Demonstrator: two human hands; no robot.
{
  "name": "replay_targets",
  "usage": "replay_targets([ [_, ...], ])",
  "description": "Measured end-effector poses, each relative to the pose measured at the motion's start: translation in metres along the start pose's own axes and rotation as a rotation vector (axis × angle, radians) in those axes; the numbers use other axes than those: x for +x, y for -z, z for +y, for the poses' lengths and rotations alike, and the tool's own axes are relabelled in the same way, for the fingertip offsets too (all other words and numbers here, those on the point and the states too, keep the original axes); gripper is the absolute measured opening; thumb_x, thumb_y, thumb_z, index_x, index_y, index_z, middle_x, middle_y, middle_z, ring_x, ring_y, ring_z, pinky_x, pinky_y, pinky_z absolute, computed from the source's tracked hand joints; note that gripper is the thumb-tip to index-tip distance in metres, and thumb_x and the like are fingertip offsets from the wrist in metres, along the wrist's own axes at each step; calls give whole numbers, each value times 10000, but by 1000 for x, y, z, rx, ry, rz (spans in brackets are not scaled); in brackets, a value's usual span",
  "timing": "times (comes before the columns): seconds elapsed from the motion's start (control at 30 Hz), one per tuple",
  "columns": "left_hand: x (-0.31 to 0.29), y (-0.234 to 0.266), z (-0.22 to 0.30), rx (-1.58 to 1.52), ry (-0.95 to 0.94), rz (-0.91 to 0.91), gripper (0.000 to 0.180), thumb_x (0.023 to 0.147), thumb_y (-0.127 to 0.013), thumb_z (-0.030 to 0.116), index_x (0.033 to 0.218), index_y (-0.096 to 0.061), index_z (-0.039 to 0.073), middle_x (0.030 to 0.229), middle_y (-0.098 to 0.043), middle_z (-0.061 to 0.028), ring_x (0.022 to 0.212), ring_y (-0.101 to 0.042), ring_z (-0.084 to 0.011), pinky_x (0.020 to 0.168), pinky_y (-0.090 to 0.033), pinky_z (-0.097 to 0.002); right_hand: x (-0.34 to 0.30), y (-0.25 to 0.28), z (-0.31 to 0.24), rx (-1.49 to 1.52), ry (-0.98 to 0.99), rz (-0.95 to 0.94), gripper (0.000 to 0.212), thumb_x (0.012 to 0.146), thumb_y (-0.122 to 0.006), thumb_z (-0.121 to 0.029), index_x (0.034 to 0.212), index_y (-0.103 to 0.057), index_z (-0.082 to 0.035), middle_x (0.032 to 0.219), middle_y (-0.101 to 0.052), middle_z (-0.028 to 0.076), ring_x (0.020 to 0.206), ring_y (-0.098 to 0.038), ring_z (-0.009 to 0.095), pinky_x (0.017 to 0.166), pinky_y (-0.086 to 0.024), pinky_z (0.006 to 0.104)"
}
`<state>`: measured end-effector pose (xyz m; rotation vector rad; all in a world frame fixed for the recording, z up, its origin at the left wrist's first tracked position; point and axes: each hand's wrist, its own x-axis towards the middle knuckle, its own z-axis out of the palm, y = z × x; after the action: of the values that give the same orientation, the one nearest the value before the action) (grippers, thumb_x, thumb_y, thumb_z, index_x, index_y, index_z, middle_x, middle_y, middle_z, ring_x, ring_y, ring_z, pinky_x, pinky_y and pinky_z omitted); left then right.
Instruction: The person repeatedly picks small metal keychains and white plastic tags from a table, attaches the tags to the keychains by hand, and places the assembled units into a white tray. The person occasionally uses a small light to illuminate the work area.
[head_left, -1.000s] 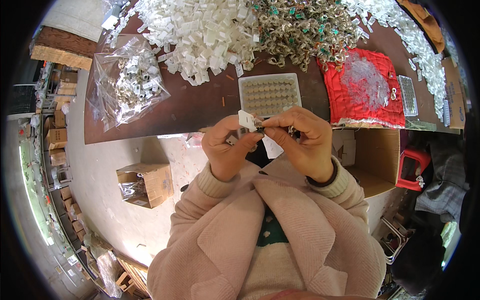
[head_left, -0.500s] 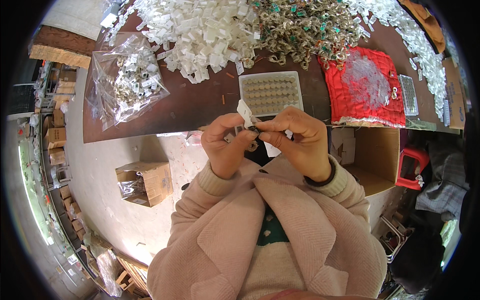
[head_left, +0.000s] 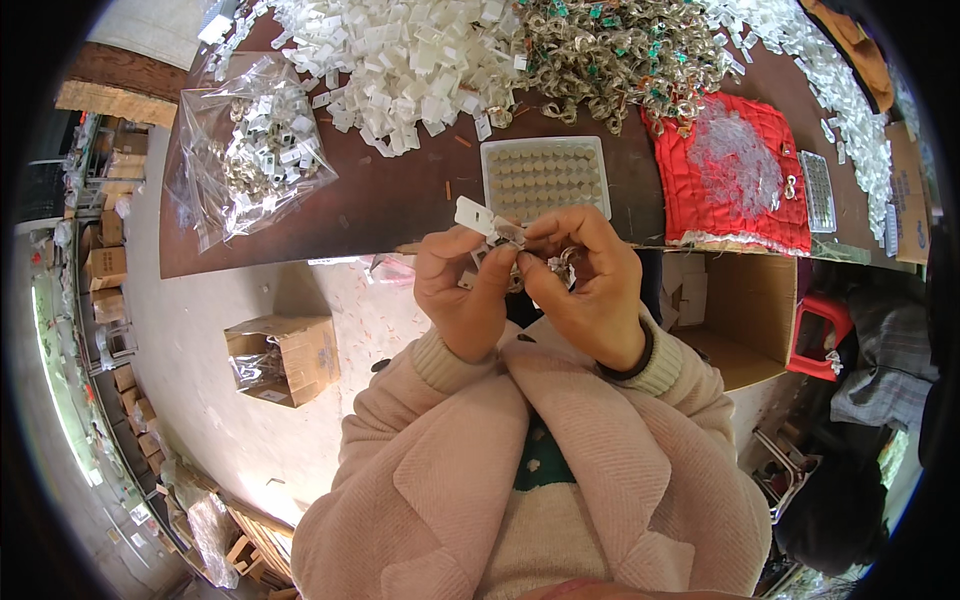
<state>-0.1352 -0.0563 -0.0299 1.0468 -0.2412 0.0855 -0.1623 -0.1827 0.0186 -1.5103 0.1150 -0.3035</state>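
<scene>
White plastic piece (head_left: 472,212) up at the near edge of the counter (head_left: 390,205), pinched in the fingers of the left hand (head_left: 462,290)! Right hand (head_left: 592,285) tight alongside, fingers curled round small shiny pieces (head_left: 569,266); whether its tips grip the white one too, I can't tell. Tray (head_left: 487,180) just beyond, red cloth (head_left: 688,205) right of that.

Open cardboard box (head_left: 310,358) on pale floor (head_left: 190,310), red stool (head_left: 829,309)

Smooth white plastic piece (head_left: 474,214), glossy bag (head_left: 205,172), wrinkled red cloth (head_left: 690,205)
</scene>
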Motion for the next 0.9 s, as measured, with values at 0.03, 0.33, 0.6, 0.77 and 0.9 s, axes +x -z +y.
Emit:
replay_targets([
  [0.03,0,0,0,-14,13,12,267,903,-682,-51,1102,-528,38,1086,-674,-136,941,-645,-146,807,-526,-260,-1,1,0,5,-44,-9,221,831,-693,31,1038,-632,-17,902,-710,56,789,-663,88,685,-521,240],
  [0.33,1,5,-5,1,6,21,261,904,-681,-53,1106,-541,36,1066,-672,-114,886,-629,-112,735,-504,-226,3,3,-1,-82,49,-67,245,853,-658,98,1070,-578,15,959,-635,38,847,-606,70,743,-492,216],
  [0.6,3,4,-3,65,-44,-20,250,905,-682,-44,1099,-539,24,1054,-684,-125,895,-632,-114,761,-509,-242,4,8,-7,-296,181,-26,213,862,-690,72,1026,-581,-9,927,-648,45,791,-591,70,706,-479,211],
  [0.77,6,7,-3,-248,173,-38,194,958,-638,25,1117,-531,59,959,-661,-75,758,-567,-74,648,-462,-213,15,10,10,349,-162,-113,234,861,-708,80,1045,-595,-9,919,-649,46,757,-598,88,692,-491,224],
  [0.9,3,10,-5,-318,288,-14,174,979,-614,43,1128,-538,86,908,-631,-40,675,-500,-54,575,-413,-205,10,6,19,50,77,-133,269,823,-699,84,1072,-672,-15,945,-689,96,804,-669,145,698,-549,282],
])
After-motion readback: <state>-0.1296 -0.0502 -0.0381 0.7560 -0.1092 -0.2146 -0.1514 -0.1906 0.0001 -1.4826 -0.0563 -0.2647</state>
